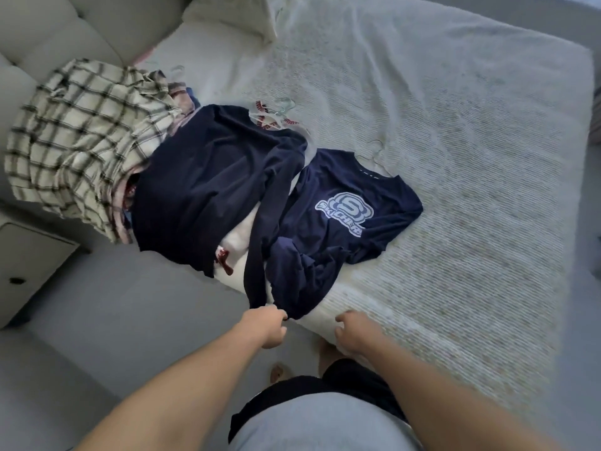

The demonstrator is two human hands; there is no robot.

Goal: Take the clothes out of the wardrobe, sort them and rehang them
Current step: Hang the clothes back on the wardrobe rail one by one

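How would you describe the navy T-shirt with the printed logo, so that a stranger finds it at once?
Start at the bed with its pale ribbed cover. Near the edge closest to the person, two dark navy garments lie side by side. The T-shirt is the one farther from the checked shirt, and only it has a large pale blue logo.

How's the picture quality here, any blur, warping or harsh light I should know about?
Head view: soft, even, bluish light with no glare; wide-angle warping bends the white textured bed cover; motion blur smears the cream plaid shirt, the left hand and the right hand; the logo on the navy printed T-shirt stays readable.
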